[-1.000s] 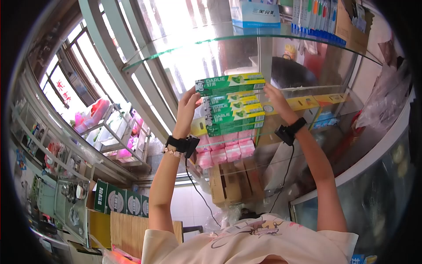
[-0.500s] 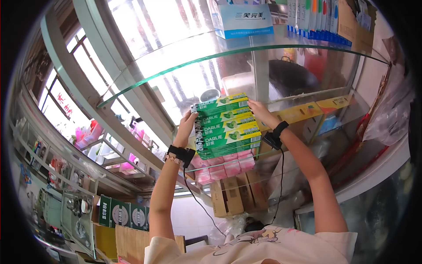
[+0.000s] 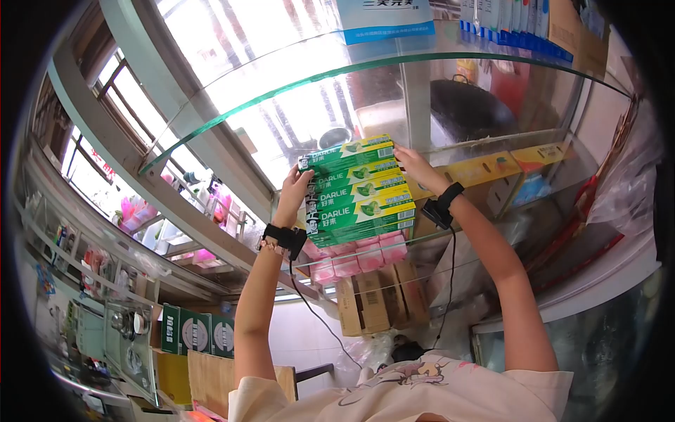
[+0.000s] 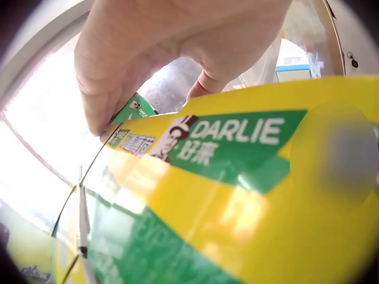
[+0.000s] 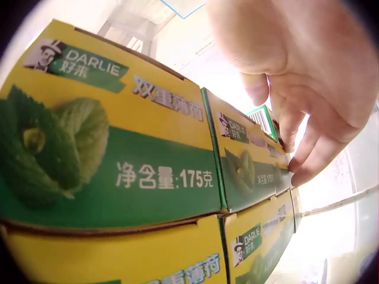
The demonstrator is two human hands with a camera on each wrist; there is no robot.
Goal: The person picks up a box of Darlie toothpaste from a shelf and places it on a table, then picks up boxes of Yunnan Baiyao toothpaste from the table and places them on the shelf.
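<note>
We see smooth printed card on the Darlie boxes (image 3: 362,190), glossy enough to throw bright glare in the left wrist view. The upper shelf (image 3: 295,84) is clear, smooth, reflective glass. We find plain matt cardboard on the brown cartons (image 3: 364,302), what looks like thin plastic wrap on the pink packs (image 3: 360,261), and crinkled, see-through plastic in the bag (image 3: 622,184). The shirt (image 3: 334,395) looks like soft matt cloth, the board (image 3: 211,380) like wood.

Window (image 3: 211,35) glare blown out; dark corners, fisheye-bent edges.
</note>
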